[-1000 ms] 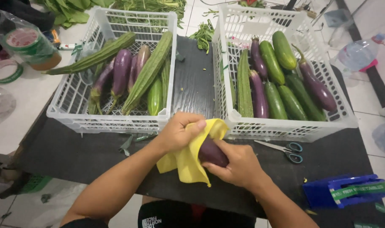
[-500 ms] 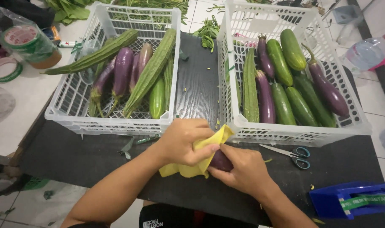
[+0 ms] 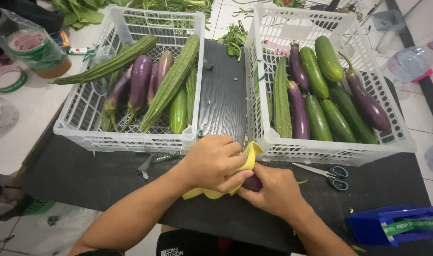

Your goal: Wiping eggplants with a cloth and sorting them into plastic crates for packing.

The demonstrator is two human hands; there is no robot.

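Two hands meet at the near edge of the dark table [image 3: 226,95], and both of them are yours. Your left hand [image 3: 211,163] is curled tight over a yellow cloth [image 3: 247,154], fingers bent down and pressing the cloth against a purple eggplant [image 3: 252,184]. Your right hand [image 3: 276,192] is wrapped around that eggplant from the other side, so only a small dark patch of it shows between the two hands. The eggplant sits low over the table, just in front of the gap between two white plastic baskets. The left basket [image 3: 126,140] holds long ridged gourds lying slantwise, a few purple eggplants and a green cucumber. The right basket [image 3: 335,151] holds one ridged gourd along its left side, several dark green cucumbers and more purple eggplants laid side by side. A pair of scissors [image 3: 328,171] with teal handles lies on the table just in front of the right basket, near your right hand. A blue tape dispenser [image 3: 392,225] sits at the far right corner.
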